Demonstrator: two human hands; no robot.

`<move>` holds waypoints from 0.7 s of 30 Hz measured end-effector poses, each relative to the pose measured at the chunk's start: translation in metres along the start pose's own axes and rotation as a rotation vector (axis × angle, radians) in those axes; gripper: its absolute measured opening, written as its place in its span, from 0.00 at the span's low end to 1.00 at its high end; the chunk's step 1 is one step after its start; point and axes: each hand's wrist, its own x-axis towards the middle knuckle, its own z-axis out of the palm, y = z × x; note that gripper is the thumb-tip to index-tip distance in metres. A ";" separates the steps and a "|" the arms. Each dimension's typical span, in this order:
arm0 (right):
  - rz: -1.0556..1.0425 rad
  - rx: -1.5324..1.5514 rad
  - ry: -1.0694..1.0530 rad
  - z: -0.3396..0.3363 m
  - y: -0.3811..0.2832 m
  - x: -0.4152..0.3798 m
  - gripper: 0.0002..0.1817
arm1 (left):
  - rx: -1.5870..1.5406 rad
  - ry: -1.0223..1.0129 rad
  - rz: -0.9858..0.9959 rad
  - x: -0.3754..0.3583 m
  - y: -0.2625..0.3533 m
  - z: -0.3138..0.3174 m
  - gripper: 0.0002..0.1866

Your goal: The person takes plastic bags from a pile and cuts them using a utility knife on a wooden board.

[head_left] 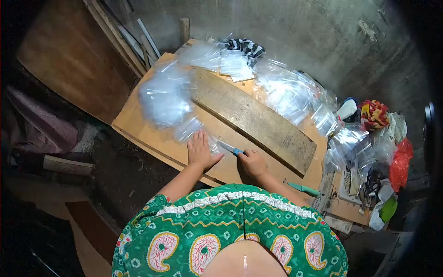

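My left hand (201, 151) lies flat with its fingers stretched over clear plastic pieces (187, 129) on the orange-brown tabletop (152, 142). To its right, my right hand (252, 162) is wrapped round the blue handle of a knife (229, 148). The blade points up and left, toward the plastic beside my left hand. Whether it touches the plastic I cannot tell. Beyond both hands, a long wooden plank (254, 121) lies diagonally across the table. A heap of clear plastic (166, 99) sits to the left of the plank.
More clear plastic (286, 92) is piled behind the plank, near a black-and-white cloth (244, 47). A green-handled tool (303, 189) lies at the table's right front. At the right are plastic bags, a red bag (401, 165) and a patterned cloth (374, 114).
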 end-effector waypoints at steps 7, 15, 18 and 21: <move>0.005 -0.003 0.053 -0.004 0.004 0.005 0.07 | -0.020 -0.028 -0.072 -0.006 0.005 -0.003 0.56; -0.035 -0.006 -0.064 0.009 -0.001 0.061 0.10 | 0.013 -0.055 -0.074 -0.020 0.023 -0.005 0.58; -0.048 0.021 -0.034 0.011 -0.001 0.068 0.10 | 0.024 -0.078 -0.034 -0.029 0.030 -0.006 0.58; -0.049 0.013 -0.032 0.012 0.001 0.069 0.10 | 0.001 -0.113 0.005 -0.039 0.040 0.000 0.57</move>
